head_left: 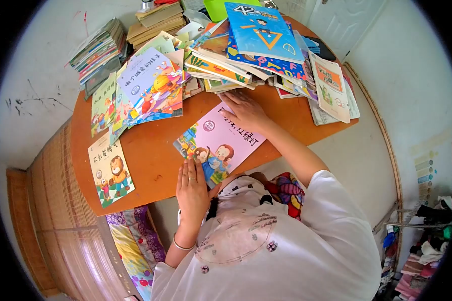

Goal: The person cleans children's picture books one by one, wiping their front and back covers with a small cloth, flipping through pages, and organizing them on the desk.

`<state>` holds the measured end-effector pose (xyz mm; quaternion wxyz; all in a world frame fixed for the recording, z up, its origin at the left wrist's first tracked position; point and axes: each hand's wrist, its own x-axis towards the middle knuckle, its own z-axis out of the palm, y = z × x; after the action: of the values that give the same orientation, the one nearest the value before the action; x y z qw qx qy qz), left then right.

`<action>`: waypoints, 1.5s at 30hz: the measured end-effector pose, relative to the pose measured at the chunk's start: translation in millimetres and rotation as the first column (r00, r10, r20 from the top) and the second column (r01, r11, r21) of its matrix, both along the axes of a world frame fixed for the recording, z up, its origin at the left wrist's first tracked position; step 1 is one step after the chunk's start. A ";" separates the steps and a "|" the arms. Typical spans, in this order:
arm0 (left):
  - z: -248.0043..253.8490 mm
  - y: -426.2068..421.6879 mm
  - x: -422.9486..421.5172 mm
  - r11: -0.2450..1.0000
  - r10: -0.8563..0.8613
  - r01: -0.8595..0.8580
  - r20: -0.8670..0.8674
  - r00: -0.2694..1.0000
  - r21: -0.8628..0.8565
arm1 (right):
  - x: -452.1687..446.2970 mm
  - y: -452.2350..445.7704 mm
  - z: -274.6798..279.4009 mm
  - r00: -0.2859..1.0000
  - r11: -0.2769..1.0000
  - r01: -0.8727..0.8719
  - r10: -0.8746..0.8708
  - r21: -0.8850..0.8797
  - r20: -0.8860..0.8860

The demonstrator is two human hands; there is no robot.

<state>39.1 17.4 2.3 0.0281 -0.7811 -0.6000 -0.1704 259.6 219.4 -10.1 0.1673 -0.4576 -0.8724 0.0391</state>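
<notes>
A pink picture book (227, 134) with two cartoon monkeys on its cover lies flat near the front edge of the orange-brown table (153, 155). My left hand (192, 188) rests at the book's lower left edge, fingers stretched out over its border, a ring on one finger. Across the upper right part of the same cover lies my right hand (243, 111), its fingers extended toward the far edge and hiding some of the title. Neither hand grips anything.
A small picture book with a lion (111, 173) lies at the table's left edge. Behind it fans a pile of picture books (148, 83). Heaped books topped by a blue book (263, 32) fill the back, and worn booklets (329, 85) lie at right.
</notes>
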 end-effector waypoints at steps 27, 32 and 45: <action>-6.3 -2.9 12.6 0.996 0.061 -0.070 -0.146 0.987 -0.054 | 23.7 -89.9 3.9 0.957 0.956 0.289 -0.287 -0.051 0.038; -10.4 -3.9 14.4 0.995 0.078 -0.088 -0.187 0.979 -0.047 | -28.9 -149.2 8.2 0.964 0.979 -0.122 0.077 -0.164 -0.256; -5.9 -4.5 17.8 0.995 0.093 -0.094 -0.064 0.994 -0.013 | 56.6 -149.2 -3.0 0.956 0.950 0.288 -0.278 0.123 -0.090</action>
<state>56.9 12.9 -3.6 0.0489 -0.7573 -0.6362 -0.1391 316.2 70.2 -13.2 0.2326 -0.5641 -0.7918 -0.0279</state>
